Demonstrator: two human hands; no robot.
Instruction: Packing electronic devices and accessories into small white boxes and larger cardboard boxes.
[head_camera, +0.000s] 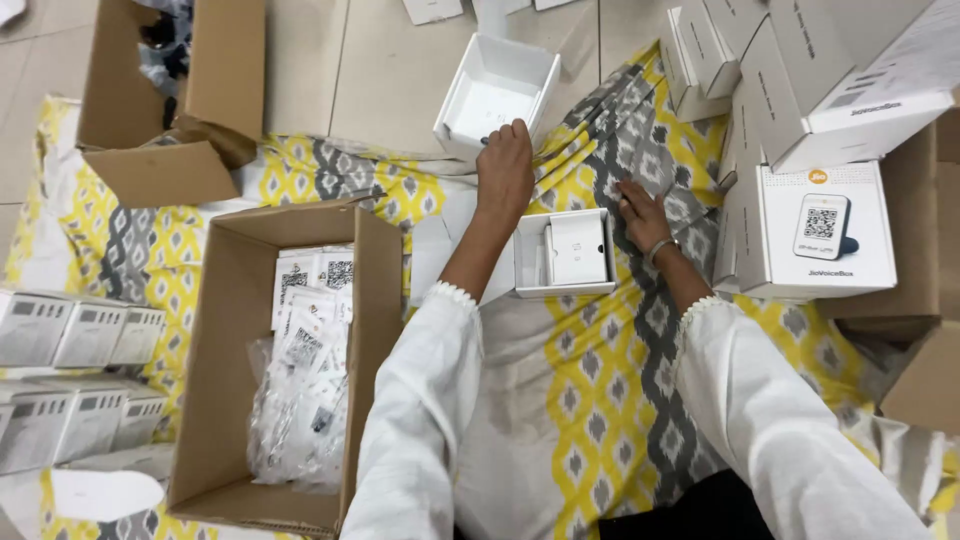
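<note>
My left hand (505, 170) reaches forward, its fingers curled over the near rim of an open, empty white box (495, 85) on the tiled floor. My right hand (640, 212) lies flat with fingers apart on the yellow and grey patterned cloth (600, 400), holding nothing. Just left of it, between my forearms, sits a smaller open white box (565, 252) with a white insert inside. Both arms wear white sleeves, and a bangle is on the right wrist.
A brown carton (215, 330) at my left holds several clear bags of printed cards. Another open carton (170, 110) stands at the far left. Stacked white product boxes (825, 225) crowd the right, and rows of white boxes (75, 335) line the left edge.
</note>
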